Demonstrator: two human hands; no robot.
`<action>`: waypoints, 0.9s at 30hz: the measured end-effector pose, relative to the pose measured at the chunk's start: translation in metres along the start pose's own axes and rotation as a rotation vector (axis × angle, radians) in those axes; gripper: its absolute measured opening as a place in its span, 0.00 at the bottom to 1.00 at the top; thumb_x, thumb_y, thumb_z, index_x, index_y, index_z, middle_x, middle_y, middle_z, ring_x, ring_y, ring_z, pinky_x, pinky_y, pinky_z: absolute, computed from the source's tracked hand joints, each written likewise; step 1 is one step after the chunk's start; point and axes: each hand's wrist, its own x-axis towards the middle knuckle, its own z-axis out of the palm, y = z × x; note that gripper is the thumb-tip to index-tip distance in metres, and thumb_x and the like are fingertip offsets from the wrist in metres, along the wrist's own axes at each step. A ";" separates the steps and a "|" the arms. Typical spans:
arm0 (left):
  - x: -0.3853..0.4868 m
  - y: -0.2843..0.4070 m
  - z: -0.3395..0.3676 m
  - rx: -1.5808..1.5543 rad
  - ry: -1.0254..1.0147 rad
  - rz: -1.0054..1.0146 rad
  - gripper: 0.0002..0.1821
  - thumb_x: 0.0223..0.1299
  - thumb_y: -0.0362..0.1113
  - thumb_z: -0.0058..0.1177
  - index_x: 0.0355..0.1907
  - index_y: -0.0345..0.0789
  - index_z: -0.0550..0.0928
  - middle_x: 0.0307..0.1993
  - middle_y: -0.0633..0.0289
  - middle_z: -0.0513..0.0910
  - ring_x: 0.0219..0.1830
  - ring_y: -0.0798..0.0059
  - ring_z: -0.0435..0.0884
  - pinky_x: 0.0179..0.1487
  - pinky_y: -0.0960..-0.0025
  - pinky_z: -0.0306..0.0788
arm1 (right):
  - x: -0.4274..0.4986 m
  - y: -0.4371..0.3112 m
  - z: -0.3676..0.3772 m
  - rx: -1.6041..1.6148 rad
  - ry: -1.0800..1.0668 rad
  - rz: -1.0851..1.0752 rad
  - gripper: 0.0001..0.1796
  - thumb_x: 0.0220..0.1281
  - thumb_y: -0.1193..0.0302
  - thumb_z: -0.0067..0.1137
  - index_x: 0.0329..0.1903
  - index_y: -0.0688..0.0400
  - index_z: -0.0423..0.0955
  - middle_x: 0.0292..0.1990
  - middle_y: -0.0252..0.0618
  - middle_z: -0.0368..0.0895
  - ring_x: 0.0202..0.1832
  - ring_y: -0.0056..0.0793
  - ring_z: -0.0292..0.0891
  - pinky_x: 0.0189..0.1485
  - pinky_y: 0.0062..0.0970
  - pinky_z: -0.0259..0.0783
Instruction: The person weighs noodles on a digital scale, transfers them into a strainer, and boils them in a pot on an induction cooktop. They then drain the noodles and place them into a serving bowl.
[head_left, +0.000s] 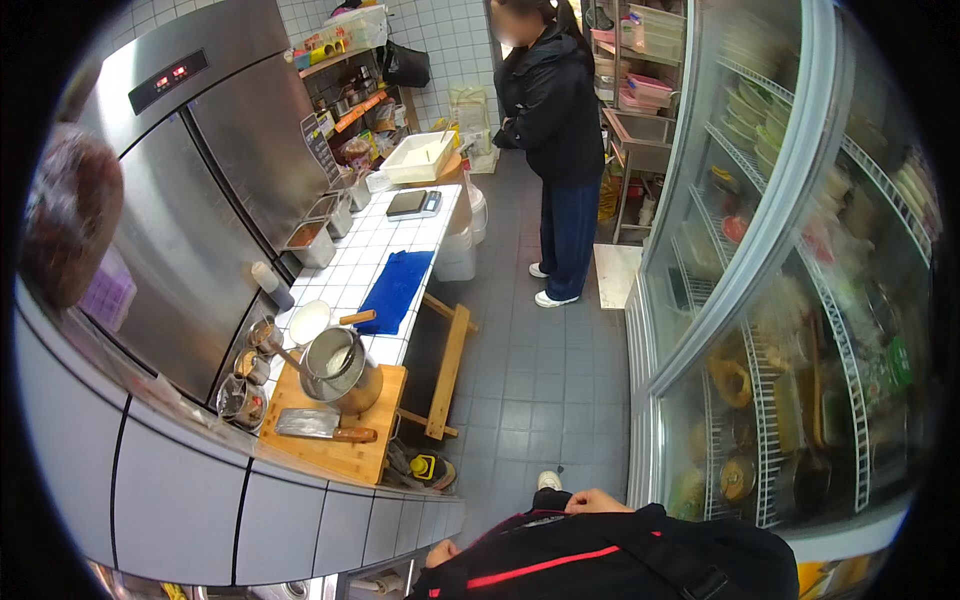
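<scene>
Low in the view, my left hand (442, 553) shows only in part beside the front of my black jacket (540, 555). The sleeve or jacket hides most of it. My right hand (596, 501) rests at the jacket's far edge, partly covered, and I cannot tell whether its fingers hold the cloth. To the left front is a wooden cutting board (337, 461) on a counter. A cleaver (307, 423) with a wooden handle lies flat on it. Behind the cleaver stands a steel pot (364, 390) with a strainer (330, 367) in its mouth.
A white-tiled counter (367, 247) carries a blue cloth (401, 289), a scale (414, 204) and steel containers (311, 244). Steel refrigerator doors (187, 255) stand left. A glass-fronted cooler (720, 300) lines the right. A person (562, 127) stands ahead in the tiled aisle (517, 375).
</scene>
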 end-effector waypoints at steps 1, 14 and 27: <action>0.014 0.010 -0.002 -0.017 0.035 0.009 0.17 0.37 0.49 0.58 0.19 0.38 0.72 0.18 0.56 0.75 0.23 0.58 0.75 0.27 0.60 0.67 | 0.010 -0.003 -0.013 0.031 0.032 0.019 0.08 0.53 0.70 0.54 0.30 0.62 0.76 0.27 0.33 0.78 0.32 0.20 0.72 0.38 0.22 0.68; 0.107 0.129 -0.036 -0.311 0.293 0.159 0.09 0.41 0.38 0.60 0.22 0.37 0.76 0.18 0.61 0.78 0.21 0.71 0.77 0.27 0.70 0.70 | 0.098 0.000 -0.136 0.133 0.181 -0.055 0.07 0.48 0.72 0.60 0.28 0.62 0.74 0.24 0.32 0.77 0.27 0.17 0.71 0.32 0.18 0.67; 0.117 0.146 -0.071 -0.345 0.446 0.218 0.09 0.47 0.37 0.58 0.25 0.33 0.77 0.20 0.57 0.77 0.22 0.70 0.76 0.28 0.70 0.69 | 0.139 -0.034 -0.124 -0.037 0.106 -0.011 0.12 0.53 0.65 0.56 0.24 0.61 0.72 0.19 0.31 0.73 0.23 0.17 0.67 0.26 0.20 0.63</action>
